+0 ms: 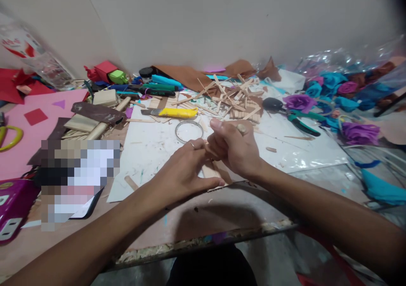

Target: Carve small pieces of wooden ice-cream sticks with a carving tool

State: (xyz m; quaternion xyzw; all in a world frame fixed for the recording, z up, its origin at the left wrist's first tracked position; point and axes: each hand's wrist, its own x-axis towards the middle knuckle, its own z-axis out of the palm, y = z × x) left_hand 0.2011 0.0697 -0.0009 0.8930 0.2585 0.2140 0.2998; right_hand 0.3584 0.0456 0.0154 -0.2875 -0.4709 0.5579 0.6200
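My left hand (180,171) rests palm down on the white work sheet (149,150), its fingers pressed onto a small piece made of flat wooden sticks (211,171). My right hand (233,144) is curled in a fist just right of it, thumb up, gripping a small wooden piece whose end (241,128) shows at the knuckles. The two hands touch above the stick piece. A thin ring sits on a left finger.
A metal ring (189,131) and a yellow utility knife (173,112) lie just beyond my hands. A heap of wooden sticks (231,97) is behind them. Green-handled pliers (301,123) and paper flowers (330,91) lie right; pink sheet (34,125), yellow scissors (9,136) and a phone (76,180) lie left.
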